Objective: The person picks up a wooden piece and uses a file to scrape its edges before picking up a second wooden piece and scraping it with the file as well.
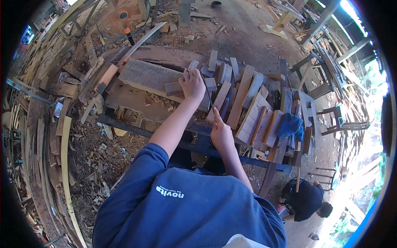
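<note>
My left hand (pixel 192 87) is closed over a short wooden piece (pixel 173 89) that lies across a thick, weathered board (pixel 151 76) on the workbench. Its fingers are bent down around the wood. My right hand (pixel 222 134) grips the near end of a long, thin, dark tool (pixel 209 94), with the index finger stretched along it. From there the tool slants up and away, passing just right of my left hand beside the end of the short piece. Its exact kind cannot be made out.
Many wooden blocks and offcuts (pixel 242 97) fill the bench's right half, with a blue cloth (pixel 290 125) on top. A fan (pixel 123 15) stands beyond the bench. Stacked planks (pixel 41 153) line the left side. Another person (pixel 304 198) is bent down at lower right, near a stool (pixel 324 177).
</note>
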`<state>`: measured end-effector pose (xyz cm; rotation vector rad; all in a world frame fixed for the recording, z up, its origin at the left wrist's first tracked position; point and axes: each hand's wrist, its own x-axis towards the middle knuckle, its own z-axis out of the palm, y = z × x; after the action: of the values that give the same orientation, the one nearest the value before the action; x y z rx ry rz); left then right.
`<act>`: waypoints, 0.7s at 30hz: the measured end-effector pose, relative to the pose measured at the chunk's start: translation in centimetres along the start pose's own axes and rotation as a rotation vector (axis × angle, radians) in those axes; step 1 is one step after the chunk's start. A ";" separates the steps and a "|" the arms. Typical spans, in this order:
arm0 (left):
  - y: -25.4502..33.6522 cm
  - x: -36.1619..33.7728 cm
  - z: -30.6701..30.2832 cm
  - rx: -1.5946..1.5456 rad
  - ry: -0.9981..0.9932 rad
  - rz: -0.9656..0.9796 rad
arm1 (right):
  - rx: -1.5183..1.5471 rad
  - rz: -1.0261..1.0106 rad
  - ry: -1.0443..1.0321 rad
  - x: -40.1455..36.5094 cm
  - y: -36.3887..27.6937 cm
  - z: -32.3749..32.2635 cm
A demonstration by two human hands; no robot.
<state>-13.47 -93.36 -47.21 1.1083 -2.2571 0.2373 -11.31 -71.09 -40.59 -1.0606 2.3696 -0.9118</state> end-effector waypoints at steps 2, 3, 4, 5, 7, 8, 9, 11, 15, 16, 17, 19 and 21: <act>0.5 0.0 0.1 -0.006 -0.005 -0.102 | -0.031 -0.004 -0.016 0.4 -0.1 0.2; 0.5 0.0 0.5 -0.009 -0.004 -0.100 | -0.032 -0.003 -0.013 0.5 -0.1 0.2; 0.4 0.0 0.8 -0.054 -0.005 -0.129 | -0.036 -0.010 -0.005 0.5 -0.1 0.3; 0.3 -0.1 1.2 -0.099 -0.008 -0.158 | -0.041 -0.016 0.000 0.4 0.0 0.4; 0.4 0.2 0.3 -0.145 -0.055 -0.190 | -0.018 -0.007 -0.009 -0.1 -0.1 0.1; 0.4 0.4 -0.1 -0.192 -0.096 -0.221 | 0.006 -0.003 -0.015 -0.3 -0.1 -0.1; 0.4 0.4 -0.2 -0.192 -0.097 -0.219 | 0.007 0.000 -0.015 -0.4 0.0 -0.1; 0.4 0.5 -0.4 -0.215 -0.075 -0.231 | 0.012 0.003 -0.022 -0.7 0.3 -0.2; 0.6 0.9 -0.3 -0.209 -0.108 -0.238 | 0.017 0.005 -0.020 -0.2 -0.1 -0.3; 0.5 0.9 -0.2 -0.191 -0.129 -0.235 | 0.037 -0.013 -0.007 0.1 -0.2 -0.4; 0.5 0.9 0.0 -0.173 -0.151 -0.233 | 0.057 -0.031 0.005 0.4 -0.3 -0.4; 0.5 0.8 0.2 -0.171 -0.132 -0.221 | 0.024 -0.015 -0.044 0.9 -0.8 -1.0; 0.4 0.7 0.3 -0.168 -0.113 -0.210 | -0.009 0.001 -0.092 1.0 -0.9 -1.3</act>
<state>-14.27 -93.65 -46.99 1.2832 -2.1893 -0.1006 -12.25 -71.74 -39.13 -1.0818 2.3007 -0.8346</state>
